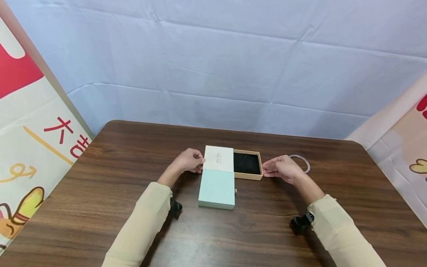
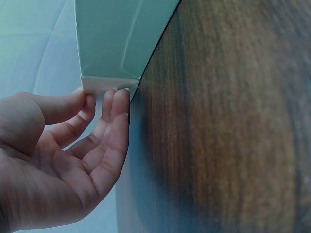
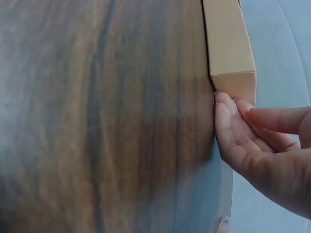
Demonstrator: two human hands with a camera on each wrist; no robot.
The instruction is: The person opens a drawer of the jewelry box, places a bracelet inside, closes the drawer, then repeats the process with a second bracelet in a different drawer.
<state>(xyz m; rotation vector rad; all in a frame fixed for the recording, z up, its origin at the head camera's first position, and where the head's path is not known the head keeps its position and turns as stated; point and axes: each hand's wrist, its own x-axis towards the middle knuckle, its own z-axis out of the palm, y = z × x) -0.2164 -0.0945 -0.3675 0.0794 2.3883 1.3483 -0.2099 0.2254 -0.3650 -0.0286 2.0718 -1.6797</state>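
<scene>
A box sleeve with a white lettered top (image 1: 218, 158) lies on the table. Out of its right side reaches a tan drawer (image 1: 260, 166) with a black lining (image 1: 247, 163). My left hand (image 1: 191, 160) is at the sleeve's left end, thumb by the upper edge and fingertips against the pale end face (image 2: 102, 84). At the drawer's outer end is my right hand (image 1: 281, 167); its fingertips touch the tan end face (image 3: 243, 85), hiding part of it. A mint-green box (image 1: 217, 188) lies directly in front of the white-topped sleeve, a small brown tab (image 1: 235, 191) at its right side.
A pale ring (image 1: 303, 161) lies behind the right hand. The brown wooden table (image 1: 253, 230) has rounded far corners, and a light cloth (image 1: 213, 66) hangs beyond its back edge. Printed panels (image 1: 40, 148) stand at both sides.
</scene>
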